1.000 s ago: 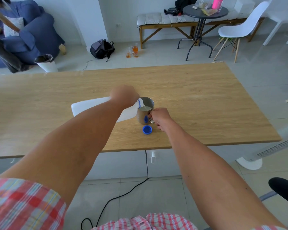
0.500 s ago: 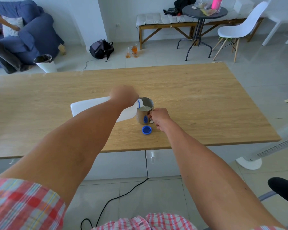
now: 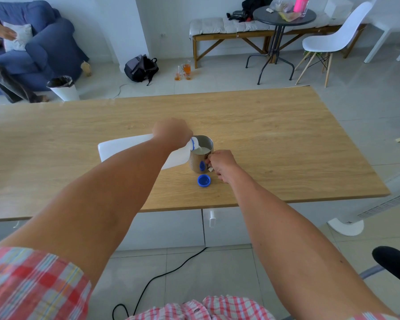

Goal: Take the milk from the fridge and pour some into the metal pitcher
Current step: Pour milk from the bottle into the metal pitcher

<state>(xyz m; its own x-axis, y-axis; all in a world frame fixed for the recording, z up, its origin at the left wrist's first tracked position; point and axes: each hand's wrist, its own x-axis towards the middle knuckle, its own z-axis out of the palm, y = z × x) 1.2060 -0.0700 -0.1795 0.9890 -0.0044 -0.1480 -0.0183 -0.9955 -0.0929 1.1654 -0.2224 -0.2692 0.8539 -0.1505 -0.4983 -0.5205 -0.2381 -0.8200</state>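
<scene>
A white plastic milk bottle lies tipped almost flat above the wooden table, its neck over the rim of the metal pitcher. My left hand grips the bottle near the neck. White milk shows inside the pitcher. My right hand holds the pitcher's handle on its right side. The bottle's blue cap lies on the table just in front of the pitcher.
Beyond the table are a blue armchair, a white bin, a backpack, a bench, a round black table and a white chair. A white fan stands at the right; a cable runs on the floor.
Almost nothing has moved; both hands keep their hold and the bottle stays tilted over the pitcher. The view has shifted very slightly.
</scene>
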